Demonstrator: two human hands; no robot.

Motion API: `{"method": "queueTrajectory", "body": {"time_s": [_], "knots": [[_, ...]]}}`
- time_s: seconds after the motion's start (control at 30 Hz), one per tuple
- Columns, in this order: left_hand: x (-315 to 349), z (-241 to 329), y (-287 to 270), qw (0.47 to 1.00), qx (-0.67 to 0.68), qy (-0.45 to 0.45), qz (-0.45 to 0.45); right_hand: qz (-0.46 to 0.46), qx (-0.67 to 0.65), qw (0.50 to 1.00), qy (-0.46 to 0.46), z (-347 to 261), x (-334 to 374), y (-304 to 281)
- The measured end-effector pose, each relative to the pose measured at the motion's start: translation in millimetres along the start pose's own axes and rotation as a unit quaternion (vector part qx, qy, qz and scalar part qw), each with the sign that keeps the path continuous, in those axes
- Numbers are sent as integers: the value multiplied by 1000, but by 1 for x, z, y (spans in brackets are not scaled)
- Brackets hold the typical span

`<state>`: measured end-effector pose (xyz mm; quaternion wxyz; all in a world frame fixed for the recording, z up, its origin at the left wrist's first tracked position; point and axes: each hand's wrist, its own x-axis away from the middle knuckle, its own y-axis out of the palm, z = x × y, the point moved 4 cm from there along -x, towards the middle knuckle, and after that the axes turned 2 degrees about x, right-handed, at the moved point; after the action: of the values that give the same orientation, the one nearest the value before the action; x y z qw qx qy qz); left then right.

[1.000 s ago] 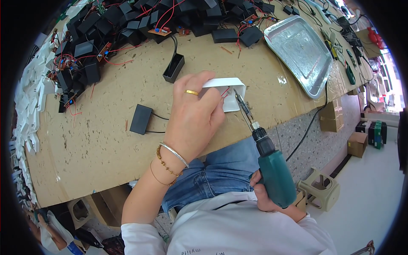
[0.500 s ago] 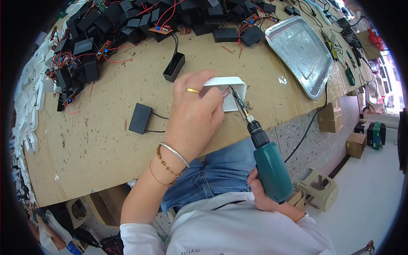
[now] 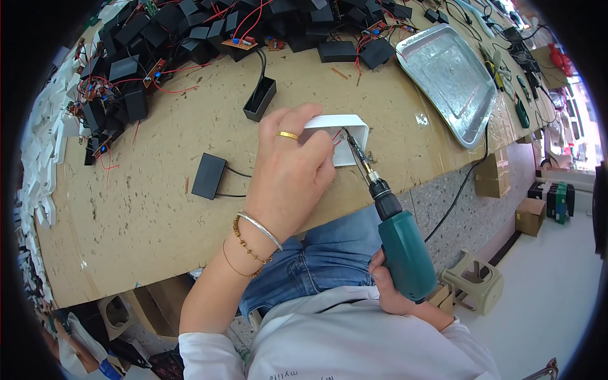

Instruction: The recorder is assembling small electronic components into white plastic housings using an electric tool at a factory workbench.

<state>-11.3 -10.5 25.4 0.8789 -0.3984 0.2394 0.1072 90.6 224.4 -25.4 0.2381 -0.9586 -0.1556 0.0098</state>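
Note:
My left hand (image 3: 288, 161) is closed around a white plastic casing (image 3: 360, 132), whose open side faces right. Thin red wires show inside it; the fingers hide much of the interior. My right hand (image 3: 387, 288) grips a green soldering gun (image 3: 407, 256) from below, partly hidden by its body. Its dark, thin tip reaches into the casing beside the red wires; whether it touches them I cannot tell. Left of my left wrist lies a black box (image 3: 209, 177) with two black leads running under my hand. An open black box (image 3: 259, 101) with a cable stands beyond my left hand.
Black boxes with red wires and small circuit boards (image 3: 240, 44) heap along the far edge. White casings (image 3: 33, 145) pile at the left rim. A metal tray (image 3: 451, 79) sits at the right, near hand tools. A black cord (image 3: 457, 201) hangs past the table edge. A stool (image 3: 472, 278) stands below.
Almost nothing differs. The casing and the soldering gun tip have shifted very slightly; both hands keep their hold.

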Motion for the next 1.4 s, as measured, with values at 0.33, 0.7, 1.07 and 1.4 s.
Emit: {"method": "queueTrajectory", "body": {"time_s": [0.33,0.7,1.07,1.4], "knots": [[0,0,0,1000,5,2,10,-9,-6,1000,-19,2,0,1],[0,0,-1,1000,-3,8,-3,-1,-18,1000,-2,-5,-3,0],[-1,0,0,1000,-6,9,-3,-3,-21,999,30,-16,-8,-1],[-1,0,0,1000,-12,10,4,1,-27,999,23,-13,-6,-1]]}}
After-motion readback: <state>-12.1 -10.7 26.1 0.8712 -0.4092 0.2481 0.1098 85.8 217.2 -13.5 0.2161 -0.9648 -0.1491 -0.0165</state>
